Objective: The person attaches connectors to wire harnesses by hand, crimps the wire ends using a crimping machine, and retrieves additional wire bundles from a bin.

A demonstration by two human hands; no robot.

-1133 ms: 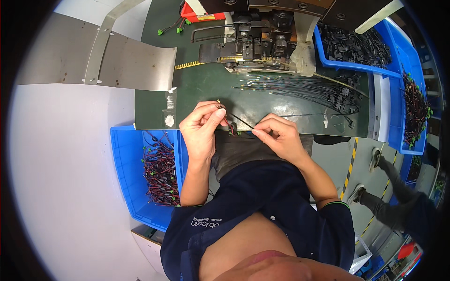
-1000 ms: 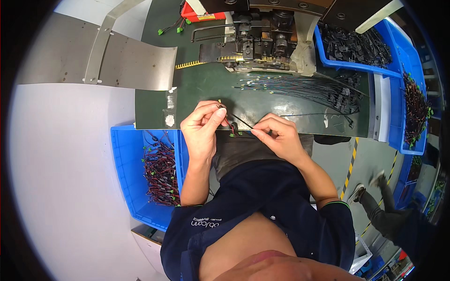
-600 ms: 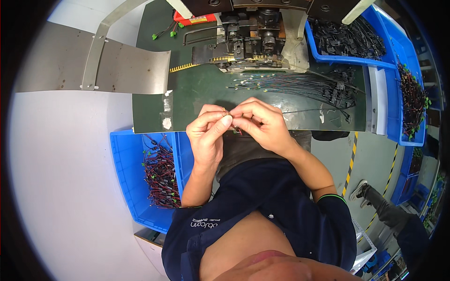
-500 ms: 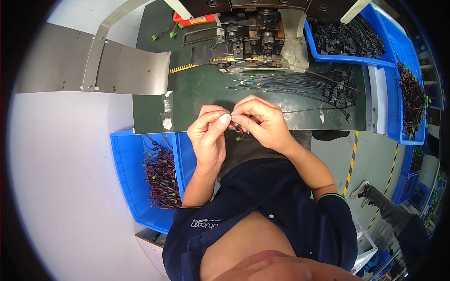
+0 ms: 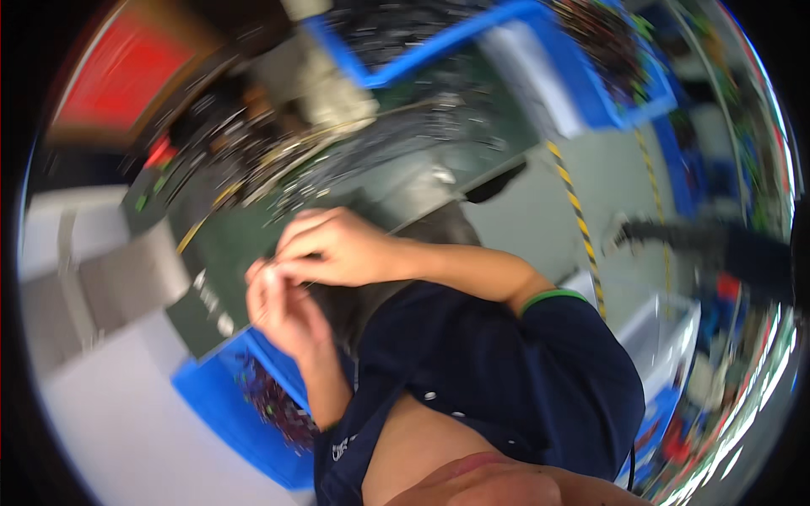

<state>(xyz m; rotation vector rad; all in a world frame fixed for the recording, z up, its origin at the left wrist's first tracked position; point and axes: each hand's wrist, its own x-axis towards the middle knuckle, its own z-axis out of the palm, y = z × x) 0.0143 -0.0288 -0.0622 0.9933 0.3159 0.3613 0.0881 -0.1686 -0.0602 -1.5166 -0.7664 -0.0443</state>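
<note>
My left hand (image 5: 283,314) and my right hand (image 5: 342,249) meet over the near edge of the green worktable (image 5: 224,261), fingertips pinched together. Motion smears the picture, so what sits between the fingers does not show now. Half a second earlier both hands pinched a short dark red and black wire lead with a green connector. Beyond them, a bundle of black cables (image 5: 396,139) lies on the table. To its left stands a metal press machine (image 5: 253,126) with a yellow terminal strip (image 5: 192,236).
A blue bin (image 5: 211,401) of dark red wire leads sits lower left. Blue bins with black cables (image 5: 396,29) and wire leads (image 5: 595,38) stand at the far side. A curved metal sheet (image 5: 139,282) juts out left. Another person's leg (image 5: 683,236) shows at right.
The whole view has swung round, tilting the table and shifting the hands left in the picture. Both hands stay pinched together; the wire lead is lost in blur.
</note>
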